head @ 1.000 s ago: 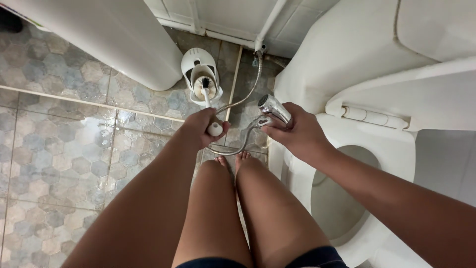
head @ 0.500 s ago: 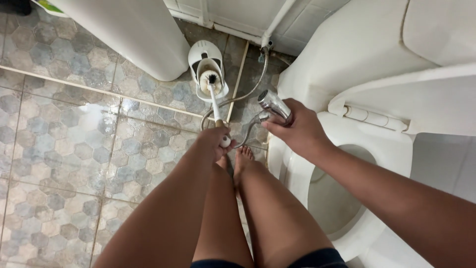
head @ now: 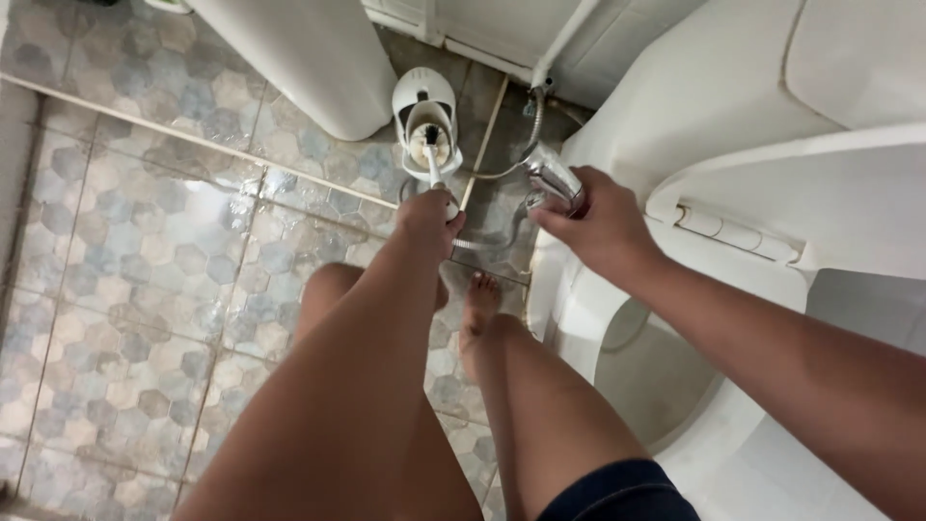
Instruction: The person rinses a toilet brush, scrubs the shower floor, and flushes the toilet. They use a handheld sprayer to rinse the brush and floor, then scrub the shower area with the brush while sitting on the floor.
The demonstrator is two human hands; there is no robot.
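Observation:
My left hand (head: 427, 221) grips the top of a white toilet brush handle (head: 437, 177). The brush's dark bristle head sits down in its white floor holder (head: 422, 108) by the wall. My right hand (head: 596, 227) holds a chrome bidet sprayer (head: 553, 177), nozzle pointing toward the holder. The sprayer's silver hose (head: 533, 123) curves up to a white pipe at the wall. My bare legs and one foot (head: 479, 294) stand on the tiles between the two hands.
A white toilet (head: 694, 116) with its seat and lid raised fills the right side, its bowl (head: 656, 376) open below my right arm. A white rounded pedestal (head: 309, 58) stands at the top. The hexagon floor tiles (head: 145, 251) look wet.
The left hand moved forward and lowered the brush further into its holder. The right hand with the sprayer shifted slightly up and right. My left leg stepped forward; the view tilted.

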